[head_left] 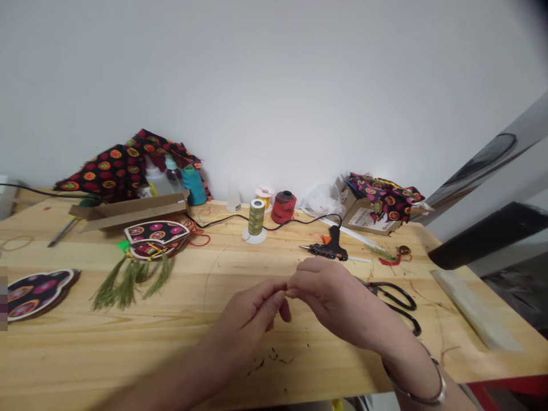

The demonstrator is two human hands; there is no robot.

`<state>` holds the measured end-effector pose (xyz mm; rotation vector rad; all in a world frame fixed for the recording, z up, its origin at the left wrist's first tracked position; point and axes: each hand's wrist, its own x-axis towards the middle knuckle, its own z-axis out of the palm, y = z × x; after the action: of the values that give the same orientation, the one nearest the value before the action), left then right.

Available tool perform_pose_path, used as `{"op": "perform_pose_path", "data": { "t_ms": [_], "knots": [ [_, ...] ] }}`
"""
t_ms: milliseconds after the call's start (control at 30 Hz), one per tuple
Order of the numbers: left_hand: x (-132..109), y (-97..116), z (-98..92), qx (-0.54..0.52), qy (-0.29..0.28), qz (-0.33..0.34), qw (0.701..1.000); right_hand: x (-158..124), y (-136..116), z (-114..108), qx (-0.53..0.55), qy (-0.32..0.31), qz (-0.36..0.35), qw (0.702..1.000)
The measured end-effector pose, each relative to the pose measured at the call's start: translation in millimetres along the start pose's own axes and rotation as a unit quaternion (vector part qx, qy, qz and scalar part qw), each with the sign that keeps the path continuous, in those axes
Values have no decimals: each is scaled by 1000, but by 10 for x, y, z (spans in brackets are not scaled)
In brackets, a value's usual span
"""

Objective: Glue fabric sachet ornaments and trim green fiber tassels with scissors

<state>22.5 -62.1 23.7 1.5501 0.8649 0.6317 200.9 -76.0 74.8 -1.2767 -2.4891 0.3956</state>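
Observation:
My left hand [252, 314] and my right hand [329, 294] meet above the middle of the wooden table, fingertips pinched together. Whatever lies between the fingers is too small to make out. Behind them stands a spool of olive-green thread [256, 218] on a white base. A faint thread [206, 279] curves over the wood to the left of my left hand. Just beyond my right hand lies a black glue gun [331, 245] with an orange trigger. Scissors with black handles [396, 297] are partly hidden behind my right wrist.
Patterned fabric pieces with green tassels [132, 279] lie left, near another patterned piece [38, 294]. At the back are a cardboard tray [132, 212], a teal thread cone [194, 185], a red thread cone [283, 206] and a box with fabric [372, 220]. A pale strip [475, 311] lies right.

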Motion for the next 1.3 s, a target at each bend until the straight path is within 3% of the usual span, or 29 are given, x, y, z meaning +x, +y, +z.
{"op": "perform_pose_path", "data": {
  "t_ms": [333, 467, 633, 800, 967, 1300],
  "knots": [
    [-49, -75, 9, 79, 45, -31, 995, 45, -7, 95, -52, -16, 24, 998],
    [-60, -80, 18, 74, 62, -23, 995, -2, 25, 147, -34, 12, 56, 998],
    [-70, -101, -40, -10, 103, -111, 988, -359, 367, 208, -50, 72, 197, 976],
    [-77, -137, -118, -115, 120, -178, 970, -1097, 897, 235, -183, 69, 379, 905],
    [-74, -182, -128, -152, 142, -181, 961, -1508, 1137, 314, -207, 35, 414, 886],
    [-110, -166, -125, -140, 181, -171, 958, -1519, 988, 188, -137, 49, 384, 912]
  ]
}}
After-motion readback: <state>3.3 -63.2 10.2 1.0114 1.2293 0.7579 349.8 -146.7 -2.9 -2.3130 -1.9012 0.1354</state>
